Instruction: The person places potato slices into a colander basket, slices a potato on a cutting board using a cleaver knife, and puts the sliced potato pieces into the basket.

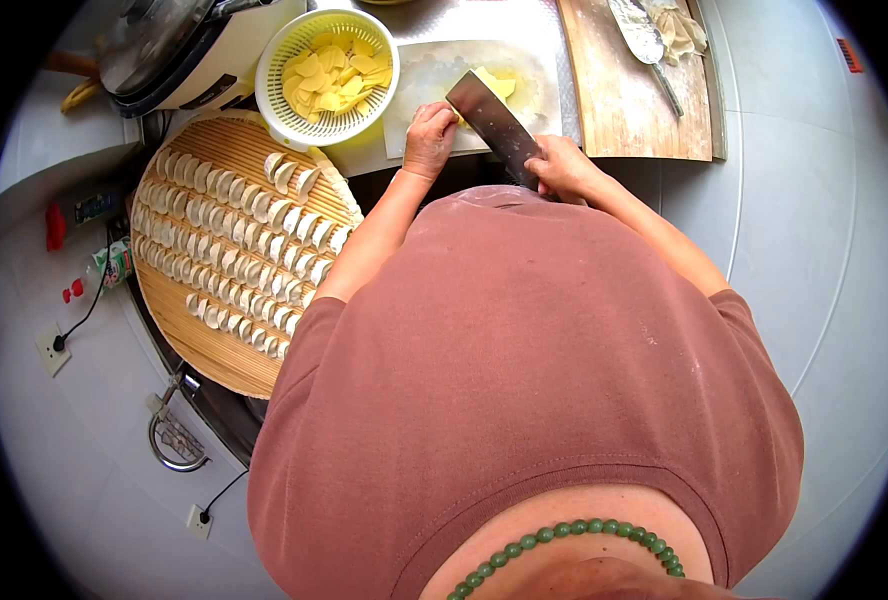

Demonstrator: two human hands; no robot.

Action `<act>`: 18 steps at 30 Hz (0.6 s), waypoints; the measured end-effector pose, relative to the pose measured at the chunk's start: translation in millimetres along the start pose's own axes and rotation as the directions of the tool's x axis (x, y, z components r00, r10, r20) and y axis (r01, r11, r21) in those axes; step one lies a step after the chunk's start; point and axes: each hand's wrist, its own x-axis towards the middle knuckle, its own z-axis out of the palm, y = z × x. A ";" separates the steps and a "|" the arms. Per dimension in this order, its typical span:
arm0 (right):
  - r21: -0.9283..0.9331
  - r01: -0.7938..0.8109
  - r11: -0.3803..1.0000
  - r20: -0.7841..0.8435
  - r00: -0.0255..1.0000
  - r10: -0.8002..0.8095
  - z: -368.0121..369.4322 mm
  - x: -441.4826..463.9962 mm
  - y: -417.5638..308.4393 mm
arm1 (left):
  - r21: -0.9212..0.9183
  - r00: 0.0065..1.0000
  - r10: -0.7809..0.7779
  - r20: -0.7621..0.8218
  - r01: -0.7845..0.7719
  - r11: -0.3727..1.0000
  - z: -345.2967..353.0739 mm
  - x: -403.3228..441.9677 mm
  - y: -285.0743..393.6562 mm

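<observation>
My right hand is wrapped around the handle end of a dark, broad-bladed cleaver. The blade slants up and left across a pale cutting board. Beyond the blade lie yellow potato slices, partly hidden by it. My left hand is at the board's front, left of the blade, its fingers bent and closed on a bit of yellow potato that barely shows at the fingertips. Left of the board stands a white-green colander holding many similar potato slices.
A round slatted tray with rows of dumplings sits to the left, near my left forearm. Behind it is a lidded cooker. At right, a floury wooden board bears a spoon-like utensil and a crumpled cloth.
</observation>
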 end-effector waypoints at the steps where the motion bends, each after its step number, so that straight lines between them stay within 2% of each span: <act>1: 0.004 0.001 1.000 0.005 1.000 -0.001 -0.6 2.0 1.9 | 0.007 1.000 0.000 0.003 0.000 1.000 -0.2 0.0 -0.2; 13: 0.143 -0.003 0.990 0.067 0.998 -0.007 -7.2 14.7 19.7 | -0.007 1.000 0.004 0.017 -0.004 1.000 -2.2 0.0 -0.4; 18: 0.116 0.008 0.993 0.073 0.997 -0.016 -9.7 17.8 21.6 | -0.009 1.000 0.013 0.006 -0.012 1.000 -1.8 0.3 -0.3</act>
